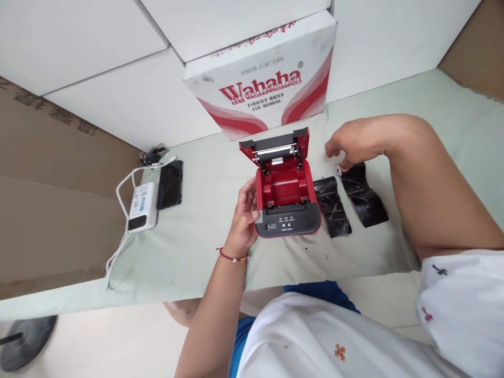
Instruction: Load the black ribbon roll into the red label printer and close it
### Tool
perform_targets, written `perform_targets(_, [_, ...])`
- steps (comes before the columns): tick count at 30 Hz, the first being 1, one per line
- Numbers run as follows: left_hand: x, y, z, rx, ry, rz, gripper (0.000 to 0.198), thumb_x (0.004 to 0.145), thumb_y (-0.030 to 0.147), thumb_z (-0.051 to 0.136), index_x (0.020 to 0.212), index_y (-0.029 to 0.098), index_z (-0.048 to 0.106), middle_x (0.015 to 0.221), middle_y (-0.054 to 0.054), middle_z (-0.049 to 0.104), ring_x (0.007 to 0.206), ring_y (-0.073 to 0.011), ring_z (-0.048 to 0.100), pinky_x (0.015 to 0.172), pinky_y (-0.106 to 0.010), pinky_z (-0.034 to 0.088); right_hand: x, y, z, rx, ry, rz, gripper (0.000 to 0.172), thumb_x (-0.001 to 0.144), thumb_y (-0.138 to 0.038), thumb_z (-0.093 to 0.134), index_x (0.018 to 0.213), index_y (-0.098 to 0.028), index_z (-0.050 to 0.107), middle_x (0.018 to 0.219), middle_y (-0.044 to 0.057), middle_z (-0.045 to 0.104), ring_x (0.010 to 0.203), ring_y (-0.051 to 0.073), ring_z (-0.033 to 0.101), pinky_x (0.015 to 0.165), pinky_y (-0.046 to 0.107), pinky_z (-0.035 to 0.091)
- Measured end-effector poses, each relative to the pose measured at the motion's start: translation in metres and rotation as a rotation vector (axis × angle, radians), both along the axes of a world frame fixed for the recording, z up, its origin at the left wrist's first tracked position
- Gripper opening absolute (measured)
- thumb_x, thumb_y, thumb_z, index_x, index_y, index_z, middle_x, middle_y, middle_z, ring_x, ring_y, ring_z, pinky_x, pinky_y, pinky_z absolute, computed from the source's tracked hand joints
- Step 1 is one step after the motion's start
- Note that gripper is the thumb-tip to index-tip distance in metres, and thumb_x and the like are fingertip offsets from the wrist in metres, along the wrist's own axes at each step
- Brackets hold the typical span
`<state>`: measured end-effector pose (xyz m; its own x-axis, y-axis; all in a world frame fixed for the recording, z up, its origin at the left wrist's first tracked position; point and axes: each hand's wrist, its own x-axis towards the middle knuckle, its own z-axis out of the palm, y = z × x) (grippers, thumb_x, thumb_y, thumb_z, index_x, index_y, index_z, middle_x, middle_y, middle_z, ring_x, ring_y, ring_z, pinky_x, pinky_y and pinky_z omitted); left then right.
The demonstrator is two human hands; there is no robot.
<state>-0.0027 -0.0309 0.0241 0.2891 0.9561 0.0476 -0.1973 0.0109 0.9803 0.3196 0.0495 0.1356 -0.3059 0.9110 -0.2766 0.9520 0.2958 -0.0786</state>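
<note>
Between fingers and thumb of the left hand (pixel 243 223), grasped: open-lidded, boxy red-and-black plastic printer (pixel 286 194). By bent fingertips of the right hand (pixel 356 143): small white ring-shaped piece (pixel 339 170), pinched or not, cannot tell; just beside, two glossy black strips (pixel 334 207).

**Makeshift work corner indoors**

You are at a table covered with wrinkled pale green cloth (pixel 208 184), backed by smooth white panels (pixel 394 42) with straight seams. A large brown cardboard surface (pixel 51 215) closes off your left, another brown cardboard surface (pixel 478 47) your far right, and a white-and-red cardboard water carton (pixel 263 79) stands at the back. Below lies a pale tiled floor (pixel 106 341). All this suggests an improvised workspace; whether in a home or an office, you cannot tell here.
</note>
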Motion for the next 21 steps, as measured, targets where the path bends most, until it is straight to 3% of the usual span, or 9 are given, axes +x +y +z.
perform_targets(4, [0.000, 0.000, 0.001, -0.009, -0.016, 0.012, 0.083, 0.071, 0.062, 0.088, 0.145, 0.035, 0.061, 0.163, -0.006, 0.052, 0.153, -0.0347, 0.047, 0.124, -0.047, 0.046, 0.006, 0.010, -0.006, -0.360, -0.190, -0.008, 0.036, 0.091, -0.035, 0.075, 0.112, -0.006, 0.084, 0.101, 0.010, 0.082, 0.080, 0.016, 0.069, 0.073, 0.035, 0.039])
perform_targets(7, [0.001, -0.001, 0.001, -0.020, -0.049, 0.021, 0.081, 0.072, 0.058, 0.089, 0.145, 0.034, 0.063, 0.162, -0.006, 0.054, 0.153, -0.0343, 0.046, 0.125, -0.046, 0.044, -0.002, 0.015, -0.008, -0.452, -0.216, -0.040, 0.037, 0.093, -0.026, 0.069, 0.110, 0.004, 0.082, 0.105, 0.017, 0.080, 0.088, 0.017, 0.069, 0.075, 0.036, 0.038])
perform_targets(11, [0.000, -0.001, -0.001, -0.034, -0.110, 0.020, 0.080, 0.071, 0.054, 0.090, 0.143, 0.032, 0.065, 0.160, -0.005, 0.056, 0.153, -0.0344, 0.046, 0.127, -0.045, 0.042, 0.002, 0.007, 0.007, -0.463, -0.136, 0.044, 0.032, 0.083, -0.012, 0.082, 0.114, -0.005, 0.083, 0.105, 0.013, 0.081, 0.089, 0.017, 0.069, 0.078, 0.031, 0.041])
perform_targets(15, [0.000, -0.001, -0.002, -0.054, -0.124, 0.005, 0.081, 0.070, 0.053, 0.091, 0.144, 0.034, 0.065, 0.160, -0.005, 0.056, 0.154, -0.0348, 0.045, 0.127, -0.046, 0.041, 0.019, -0.024, 0.049, -0.473, 0.135, 0.097, 0.024, 0.099, -0.024, 0.068, 0.111, -0.009, 0.083, 0.120, 0.006, 0.080, 0.097, 0.012, 0.067, 0.082, 0.029, 0.041])
perform_targets(16, [-0.001, 0.000, -0.002, -0.057, -0.122, 0.003, 0.082, 0.070, 0.053, 0.091, 0.144, 0.034, 0.064, 0.160, -0.005, 0.056, 0.154, -0.0350, 0.045, 0.128, -0.046, 0.041, 0.020, -0.034, 0.060, -0.491, 0.218, 0.095, 0.031, 0.104, -0.030, 0.060, 0.108, -0.010, 0.083, 0.124, 0.004, 0.079, 0.098, 0.010, 0.067, 0.082, 0.028, 0.040])
perform_targets(18, [-0.001, 0.000, -0.003, -0.057, -0.118, -0.001, 0.082, 0.070, 0.054, 0.092, 0.144, 0.034, 0.064, 0.161, -0.005, 0.055, 0.156, -0.0354, 0.043, 0.129, -0.047, 0.039, 0.012, -0.049, 0.074, -0.486, 0.358, 0.151, 0.038, 0.106, -0.037, 0.053, 0.107, -0.012, 0.083, 0.127, 0.000, 0.077, 0.099, 0.007, 0.067, 0.082, 0.026, 0.040])
perform_targets(21, [-0.001, 0.001, -0.003, -0.044, -0.108, 0.000, 0.083, 0.070, 0.056, 0.091, 0.145, 0.033, 0.063, 0.161, -0.005, 0.054, 0.157, -0.0364, 0.041, 0.131, -0.048, 0.036, -0.019, -0.063, 0.075, -0.332, 0.405, 0.384, 0.025, 0.101, -0.036, 0.068, 0.109, -0.016, 0.081, 0.120, -0.001, 0.078, 0.097, 0.011, 0.068, 0.083, 0.026, 0.042])
